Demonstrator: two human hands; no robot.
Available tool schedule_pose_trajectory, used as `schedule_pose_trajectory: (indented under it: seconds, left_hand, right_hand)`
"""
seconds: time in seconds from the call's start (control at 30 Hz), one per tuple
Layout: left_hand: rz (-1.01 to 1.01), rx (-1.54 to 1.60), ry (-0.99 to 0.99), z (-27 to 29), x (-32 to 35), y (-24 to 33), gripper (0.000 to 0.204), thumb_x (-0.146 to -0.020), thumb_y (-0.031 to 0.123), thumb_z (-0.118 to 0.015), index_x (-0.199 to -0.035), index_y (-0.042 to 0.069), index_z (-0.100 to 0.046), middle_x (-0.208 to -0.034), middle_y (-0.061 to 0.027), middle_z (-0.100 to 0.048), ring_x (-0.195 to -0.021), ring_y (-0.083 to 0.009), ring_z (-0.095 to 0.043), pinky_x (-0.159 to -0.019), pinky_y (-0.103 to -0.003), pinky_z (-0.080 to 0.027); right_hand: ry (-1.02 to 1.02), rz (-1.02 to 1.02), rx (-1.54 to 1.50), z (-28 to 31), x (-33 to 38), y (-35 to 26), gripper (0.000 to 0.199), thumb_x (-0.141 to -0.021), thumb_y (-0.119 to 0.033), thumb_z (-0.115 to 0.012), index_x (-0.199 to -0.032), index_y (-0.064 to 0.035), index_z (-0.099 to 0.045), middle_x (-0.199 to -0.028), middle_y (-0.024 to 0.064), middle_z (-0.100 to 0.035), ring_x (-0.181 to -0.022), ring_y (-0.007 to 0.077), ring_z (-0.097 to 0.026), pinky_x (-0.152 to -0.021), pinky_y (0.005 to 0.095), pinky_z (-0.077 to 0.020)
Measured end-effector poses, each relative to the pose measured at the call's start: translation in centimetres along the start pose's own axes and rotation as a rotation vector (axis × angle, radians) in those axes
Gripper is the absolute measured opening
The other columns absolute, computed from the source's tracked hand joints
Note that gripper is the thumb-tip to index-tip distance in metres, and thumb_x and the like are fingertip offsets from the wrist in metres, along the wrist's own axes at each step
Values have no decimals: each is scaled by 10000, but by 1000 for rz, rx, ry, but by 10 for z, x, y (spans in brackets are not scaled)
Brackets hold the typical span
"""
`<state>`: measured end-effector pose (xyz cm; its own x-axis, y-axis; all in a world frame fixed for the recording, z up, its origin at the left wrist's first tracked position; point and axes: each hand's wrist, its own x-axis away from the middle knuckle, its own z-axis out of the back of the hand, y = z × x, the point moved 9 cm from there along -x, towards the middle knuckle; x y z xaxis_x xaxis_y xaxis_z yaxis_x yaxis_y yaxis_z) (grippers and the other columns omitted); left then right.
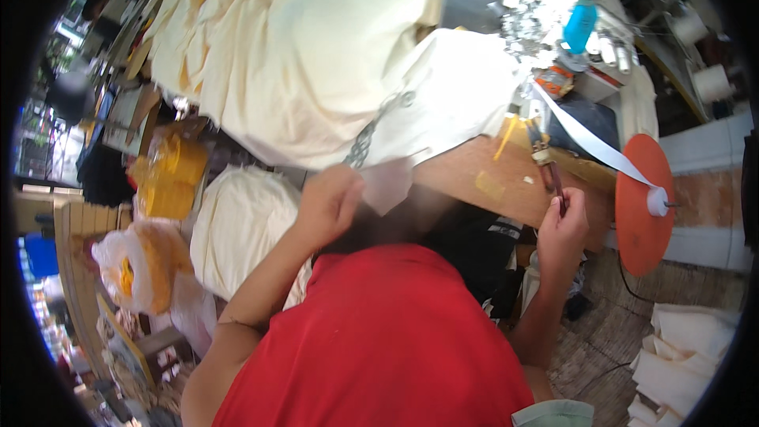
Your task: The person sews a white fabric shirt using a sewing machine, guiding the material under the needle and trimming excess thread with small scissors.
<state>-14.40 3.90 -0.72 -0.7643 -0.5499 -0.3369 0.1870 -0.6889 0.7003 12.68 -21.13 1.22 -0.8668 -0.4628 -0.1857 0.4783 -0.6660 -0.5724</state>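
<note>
My left hand (pixel 328 202) is closed at the near edge of the cloth, its fingers curled around a small, thin greyish-white piece of fabric (pixel 387 184) that hangs beside it, blurred. Over the table beyond spreads a large cream cloth (pixel 300 55), with a dark chain-like pattern along one fold. On the right, my right hand (pixel 563 221) grips the dark red handles of what looks like a pair of scissors (pixel 551 178), pointing away from me over the brown tabletop (pixel 466 170). The tips are hard to make out among the clutter.
An orange disc reel (pixel 644 204) with white tape (pixel 589 138) stands at the right. A turquoise bottle (pixel 580 25) and shiny small items lie at the back right. Left are a cream cloth bundle (pixel 241 225), a yellow container (pixel 172 176) and plastic bags (pixel 142 269). Folded cloth (pixel 680 360) sits lower right.
</note>
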Motion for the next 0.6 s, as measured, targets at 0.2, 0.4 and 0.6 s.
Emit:
schedule_pose_trajectory:
  seconds: [0.2, 0.4, 0.6]
  left_hand:
    - [186, -252, 170, 48, 57, -80, 317, -985, 178, -605, -731, 17, -506, -641, -160, -459, -568, -345, -474, -541, -434, -366]
    - [672, -615, 105, 32, 189, -163, 471, -872, 309, -738, -1189, 16, -550, -1143, -244, -572, -1019, -413, -581, -869, -486, -488]
    - [692, -669, 97, 25, 181, -171, 596, -808, 250, -769, -1331, 49, -565, -1300, -232, -534, -1154, -431, -538, -965, -498, -466]
  right_hand:
    - [-114, -31, -342, -22, 22, -14, 221, -984, -94, -642, -797, 23, -617, -654, -28, -545, -624, 30, -473, -569, 222, -370]
    - [-257, 232, -550, -41, 28, -58, 183, -942, -46, -678, -771, 18, -659, -635, -4, -600, -557, 44, -478, -506, 232, -345]
    - [-556, 408, -571, -72, 16, -125, 156, -885, -19, -723, -760, 19, -637, -590, 91, -551, -490, 136, -503, -480, 281, -378]
